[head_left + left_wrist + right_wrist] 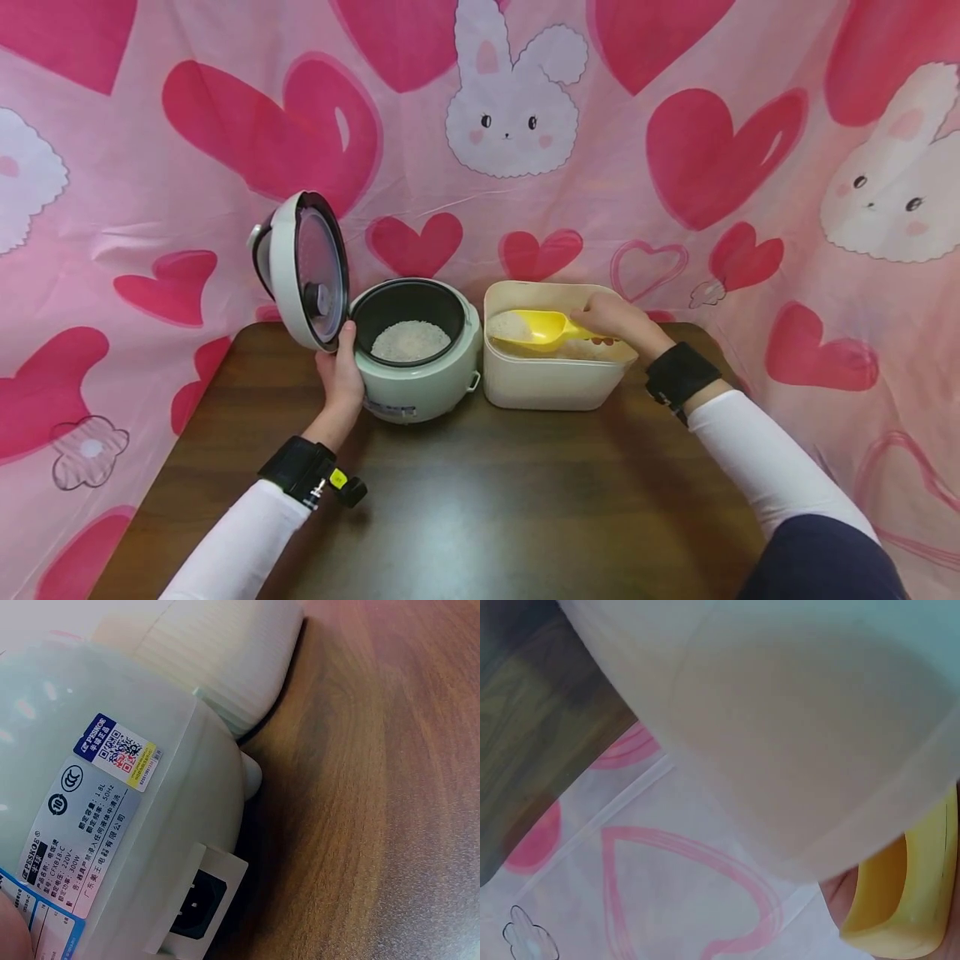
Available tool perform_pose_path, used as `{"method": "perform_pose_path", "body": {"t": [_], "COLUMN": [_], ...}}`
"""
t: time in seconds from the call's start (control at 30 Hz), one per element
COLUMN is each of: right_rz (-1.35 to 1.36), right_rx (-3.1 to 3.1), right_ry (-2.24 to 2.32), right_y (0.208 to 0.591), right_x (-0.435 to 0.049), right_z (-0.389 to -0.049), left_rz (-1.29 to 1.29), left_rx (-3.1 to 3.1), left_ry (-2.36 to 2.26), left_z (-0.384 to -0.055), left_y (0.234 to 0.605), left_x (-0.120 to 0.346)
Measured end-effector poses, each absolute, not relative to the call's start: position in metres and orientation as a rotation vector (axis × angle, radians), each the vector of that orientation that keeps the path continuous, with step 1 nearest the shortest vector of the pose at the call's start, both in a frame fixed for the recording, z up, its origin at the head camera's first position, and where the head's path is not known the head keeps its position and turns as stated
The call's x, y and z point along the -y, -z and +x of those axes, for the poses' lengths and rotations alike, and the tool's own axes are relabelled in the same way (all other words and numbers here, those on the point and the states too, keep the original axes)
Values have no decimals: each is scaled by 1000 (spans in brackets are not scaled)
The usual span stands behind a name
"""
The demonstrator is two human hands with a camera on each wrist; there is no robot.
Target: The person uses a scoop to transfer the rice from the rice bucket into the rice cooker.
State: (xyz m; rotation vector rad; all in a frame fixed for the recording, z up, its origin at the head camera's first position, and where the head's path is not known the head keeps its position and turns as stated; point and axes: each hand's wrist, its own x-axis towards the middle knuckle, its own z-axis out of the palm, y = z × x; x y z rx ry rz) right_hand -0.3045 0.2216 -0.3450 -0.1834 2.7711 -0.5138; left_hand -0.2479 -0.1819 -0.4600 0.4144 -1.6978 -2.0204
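Note:
My right hand (618,321) grips the handle of a yellow scoop (551,327) inside a cream rice bin (555,387). White rice (508,325) shows beside the scoop's mouth. Left of the bin stands a pale green rice cooker (420,392), its dark inner pot (408,296) holding a mound of rice (410,341). The cooker's lid (283,271) stands raised on the left. My left hand (343,379) holds the lid's lower edge, thumb up, against the cooker's side. In the right wrist view, the bin wall hides most of the yellow handle (930,900).
Both containers stand close together on a brown wooden table (465,508), near its back edge. A pink cloth (420,192) with hearts and rabbits hangs behind. The cooker's power socket (199,904) has no cord plugged in.

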Motion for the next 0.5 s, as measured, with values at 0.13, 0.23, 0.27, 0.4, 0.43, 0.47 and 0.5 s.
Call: {"method": "perform_pose_path", "body": {"t": [0.13,0.23,0.27,0.4,0.43,0.47,0.5], "right_rz": [-171,-159,-160,-193,-198,-207,-210], "right_rx": [-2759,-2748,-2745,-2744,-2743,-2739,-2734], "right_ry": [562,605,617,649,662,672,690], "right_y": [341,340,339,339,338,338,337], "right_x": [-230,-236,-238,-245,-245,-246,-247], "right_z": [-301,-299,-299,-300,-300,-300,-299], "left_rz": [410,412,412,414,414,416,418], "left_rx": [1692,1694,1695,1689,1690,1691,1694], "left_ry": [2031,2033,2033,2039,2040,2044,2047], "left_z": [-249,-249,-248,-248,-248,-248,-247], "left_y": [459,459,459,459,459,459,459], "left_x": [183,183,183,183,183,183,182]}}
